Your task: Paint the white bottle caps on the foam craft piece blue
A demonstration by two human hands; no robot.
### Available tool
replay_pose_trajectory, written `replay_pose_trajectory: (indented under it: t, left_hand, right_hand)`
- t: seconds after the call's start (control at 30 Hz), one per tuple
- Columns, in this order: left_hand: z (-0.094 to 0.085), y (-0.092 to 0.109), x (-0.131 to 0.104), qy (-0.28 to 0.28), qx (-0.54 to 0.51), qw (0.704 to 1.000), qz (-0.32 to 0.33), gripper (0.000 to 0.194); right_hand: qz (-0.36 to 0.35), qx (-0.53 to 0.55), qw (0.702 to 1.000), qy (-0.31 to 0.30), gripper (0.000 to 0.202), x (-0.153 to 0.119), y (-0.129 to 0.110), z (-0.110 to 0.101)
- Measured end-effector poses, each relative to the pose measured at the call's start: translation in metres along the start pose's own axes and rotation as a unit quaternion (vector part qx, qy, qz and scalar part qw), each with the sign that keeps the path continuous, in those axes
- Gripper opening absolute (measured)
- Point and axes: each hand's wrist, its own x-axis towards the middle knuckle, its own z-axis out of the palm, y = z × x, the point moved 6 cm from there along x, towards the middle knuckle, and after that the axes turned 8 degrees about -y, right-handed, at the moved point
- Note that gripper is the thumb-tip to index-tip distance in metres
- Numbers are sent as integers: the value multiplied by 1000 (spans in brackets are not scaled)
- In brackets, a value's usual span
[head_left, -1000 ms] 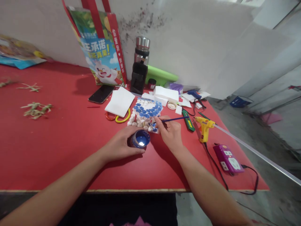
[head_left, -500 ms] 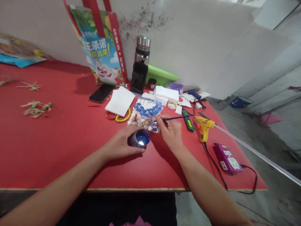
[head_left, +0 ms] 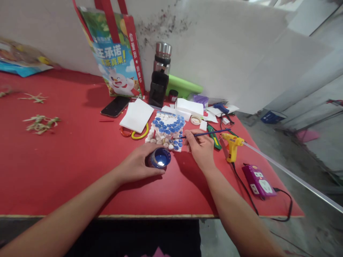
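Observation:
My left hand point(head_left: 139, 160) is wrapped round a small jar of blue paint point(head_left: 160, 158), its open mouth facing up toward me. Between the fingers of my right hand point(head_left: 199, 148) is a thin dark blue paintbrush point(head_left: 206, 134), pinched near its bristle end. The brush tip points left at a small craft model point(head_left: 167, 123) covered in round pieces, some painted blue and others white. Whether the bristles touch the model I cannot tell. Behind my left hand, scissors with a yellow and a red handle loop point(head_left: 140, 135) lie partly under white paper point(head_left: 138, 115).
To the right are a green utility knife point(head_left: 214, 137), a yellow glue gun point(head_left: 232, 144) with a long glue stick, and a purple power strip point(head_left: 258, 180) with cords. A phone point(head_left: 115, 106), a bottle point(head_left: 163, 53) and a printed bag point(head_left: 115, 53) stand or lie behind.
My right hand has moved a little to the right with the paintbrush, uncovering more blue pieces at the model's right side. My left hand and the jar have stayed in place.

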Motion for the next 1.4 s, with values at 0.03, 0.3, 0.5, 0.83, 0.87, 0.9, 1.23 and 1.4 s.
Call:
replay_pose_trajectory:
  t: [0.03, 0.3, 0.5, 0.83, 0.87, 0.9, 1.23, 1.4]
  left_hand:
    - [0, 1, 0, -1, -1, 1000, 0, 66]
    - [-1, 4, 0, -6, 7, 1000, -12, 65]
    - [-1, 2, 0, -1, 5, 1000, -11, 66]
    - [0, 1, 0, -8, 0, 1000, -14, 68]
    - [0, 1, 0, -8, 1, 1000, -15, 68]
    - [1, 0, 0, -8, 1, 1000, -15, 68]
    - [0, -1, 1, -6, 7, 1000, -14, 69]
    - [-1, 0, 0, -2, 9, 1000, -10, 69]
  right_hand:
    - [10, 16, 1000, -10, 43, 1, 2, 0]
    - [37, 67, 995, -59, 41, -1, 13, 11]
    - [35, 52, 995, -71, 39, -1, 14, 16]
    - [40, 50, 996, -59, 39, -1, 13, 12]
    - [37, 50, 996, -57, 37, -1, 13, 12]
    - [35, 50, 996, -58, 36, -1, 13, 12]
    - [46, 51, 997, -33, 36, 1, 11, 5]
    - [52, 46, 996, -55, 41, 1, 12, 7]
